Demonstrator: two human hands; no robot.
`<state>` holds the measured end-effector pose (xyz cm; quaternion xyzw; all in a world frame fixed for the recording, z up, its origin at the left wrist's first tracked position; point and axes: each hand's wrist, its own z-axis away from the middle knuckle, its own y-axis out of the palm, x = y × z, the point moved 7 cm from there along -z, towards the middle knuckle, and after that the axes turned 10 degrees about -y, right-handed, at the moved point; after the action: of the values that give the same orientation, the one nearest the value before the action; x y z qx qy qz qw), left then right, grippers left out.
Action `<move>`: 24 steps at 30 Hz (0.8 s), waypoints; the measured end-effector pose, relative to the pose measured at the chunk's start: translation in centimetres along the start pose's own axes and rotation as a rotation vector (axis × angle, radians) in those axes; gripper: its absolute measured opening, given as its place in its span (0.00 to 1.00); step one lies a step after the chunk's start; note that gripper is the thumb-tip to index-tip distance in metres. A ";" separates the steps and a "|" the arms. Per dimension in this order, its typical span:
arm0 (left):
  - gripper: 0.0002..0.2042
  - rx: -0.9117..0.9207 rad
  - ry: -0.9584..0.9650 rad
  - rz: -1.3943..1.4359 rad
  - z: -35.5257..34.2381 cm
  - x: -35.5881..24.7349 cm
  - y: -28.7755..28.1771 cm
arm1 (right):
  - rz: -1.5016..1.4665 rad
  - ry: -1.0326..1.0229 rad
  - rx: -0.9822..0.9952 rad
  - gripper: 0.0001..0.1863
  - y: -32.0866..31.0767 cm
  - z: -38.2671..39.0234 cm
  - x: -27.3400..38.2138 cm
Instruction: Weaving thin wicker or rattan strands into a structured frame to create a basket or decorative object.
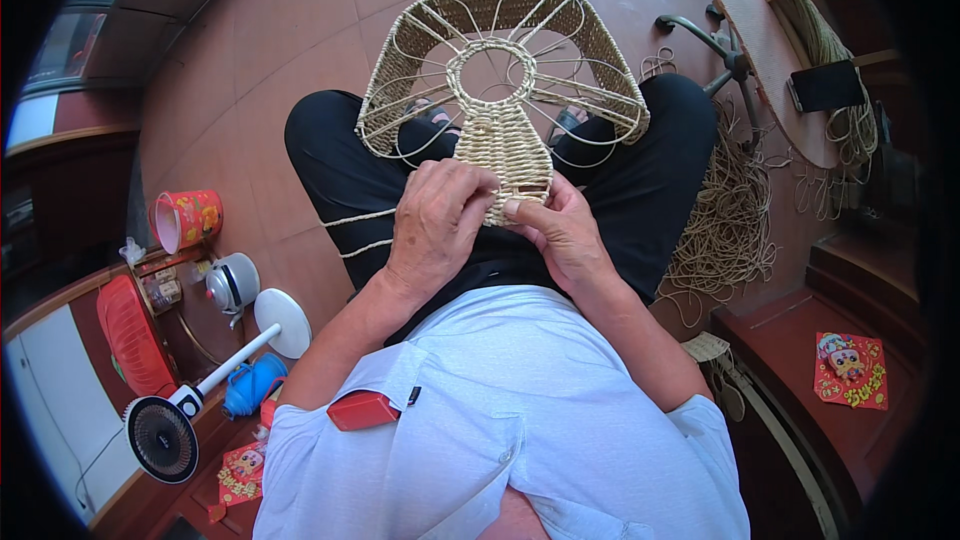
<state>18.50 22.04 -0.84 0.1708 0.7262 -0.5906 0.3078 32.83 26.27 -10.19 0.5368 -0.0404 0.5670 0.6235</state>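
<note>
a straw-coloured, fan-shaped basket of woven cord [491,105], with a curved wall, a central ring and looped spokes, lies across the seated person's lap. its wide wall faces away and rests over the knees of the black cloth trousers [330,155], which probably keep it steady; its narrow, densely woven tongue [503,155] points toward the belly, within easy reach of both hands.

the left hand [435,220] is nearly closed, fingers curled at the tongue's left edge. two thin, pale loose strands [360,217] stick out to the left beyond it, perhaps kept aside to stay untangled. the right hand [565,230] pinches the tongue's near right corner, thumb on top, seemingly bracing it beside a small gap in the weave.

the left fingertips are hidden, so whether they grip a strand i cannot tell. the right fingers vanish beneath the weave. the dark sandals [432,113] show only partly through the spokes. at right, a loose, tangled heap of tan cord [725,220] lies on the reddish tiled floor [270,120], partly covered by the right leg; where its strands end is unclear.
</note>
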 end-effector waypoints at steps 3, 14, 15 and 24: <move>0.09 0.030 -0.110 0.017 -0.2 0.8 -0.2 | 0.007 -0.020 -0.023 0.30 -0.1 0.0 0.2; 0.05 0.170 0.028 -0.049 -1.4 -0.5 0.8 | 0.005 0.013 0.064 0.34 -1.0 -0.6 0.1; 0.05 0.171 0.030 -0.049 -1.5 -0.6 0.8 | 0.000 0.009 0.066 0.34 -1.0 -0.6 0.0; 0.05 0.128 -0.028 0.217 -2.3 -1.4 2.3 | -0.010 -0.123 0.133 0.33 -0.5 -0.4 0.5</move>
<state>20.35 25.01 -1.38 0.2595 0.6598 -0.6013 0.3685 33.21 27.00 -10.33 0.6111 -0.0382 0.5313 0.5855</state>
